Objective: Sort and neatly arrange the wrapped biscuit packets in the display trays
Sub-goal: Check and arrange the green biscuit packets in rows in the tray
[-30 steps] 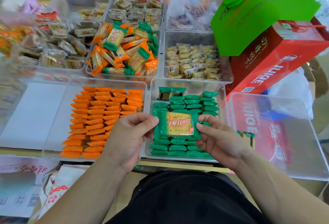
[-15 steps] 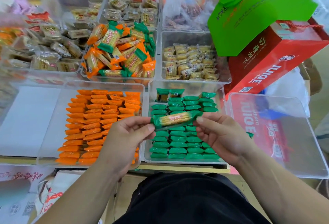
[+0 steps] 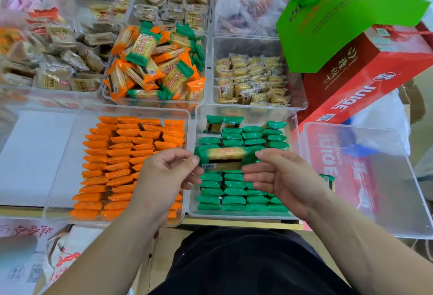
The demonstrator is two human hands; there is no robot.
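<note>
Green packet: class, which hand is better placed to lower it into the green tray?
Probably the right hand: it hangs over the green tray; the left hand sits mostly over the orange tray.

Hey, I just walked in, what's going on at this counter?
A person is sorting wrapped biscuits. The left grip and right grip pinch the ends of one green packet, held over the green tray with its sorted rows. Orange packets line the orange tray to its left. The mixed tray behind holds an unsorted heap.
</note>
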